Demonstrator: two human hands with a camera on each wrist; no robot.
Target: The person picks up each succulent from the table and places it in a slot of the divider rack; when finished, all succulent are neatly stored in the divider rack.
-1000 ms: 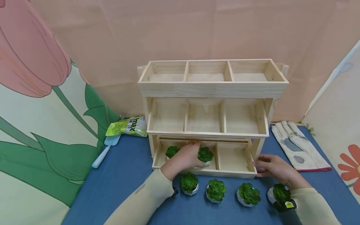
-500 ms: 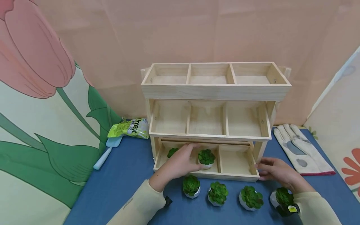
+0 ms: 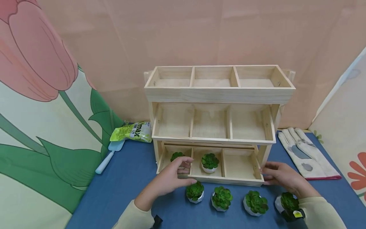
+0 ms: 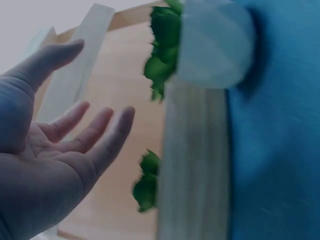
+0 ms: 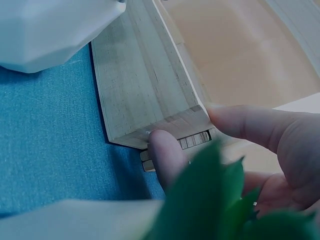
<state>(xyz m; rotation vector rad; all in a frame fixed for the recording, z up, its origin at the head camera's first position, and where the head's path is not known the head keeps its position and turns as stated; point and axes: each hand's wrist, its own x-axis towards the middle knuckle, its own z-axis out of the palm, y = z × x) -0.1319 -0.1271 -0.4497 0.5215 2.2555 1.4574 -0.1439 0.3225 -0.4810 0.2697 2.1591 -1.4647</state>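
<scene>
My left hand [image 3: 172,179] is beside the lowest tier of a pale wooden shelf, fingers spread and holding nothing. One potted succulent [image 3: 210,161] stands in that tier's middle compartment, right of the hand. Another succulent [image 3: 176,155] sits in the left compartment, partly covered by the hand. In the right compartment [image 3: 240,162] there is only bare wood. The fingertips of my right hand [image 3: 281,176] touch the right end of the lowest tier [image 5: 150,100]. Several more succulents [image 3: 222,197] in white faceted pots line up before the shelf; the rightmost [image 3: 288,202] is partly behind the wrist.
The upper tier [image 3: 220,95] and middle tier [image 3: 213,140] each have bare compartments. Left of the shelf lie a green-and-white bag [image 3: 132,132] and a light-blue trowel [image 3: 110,156]. White gloves [image 3: 308,156] lie on the right of the blue cloth [image 3: 128,175].
My left hand has let go of the succulent in the middle compartment and drawn back to the left and toward me. The right hand keeps its place at the tier's end.
</scene>
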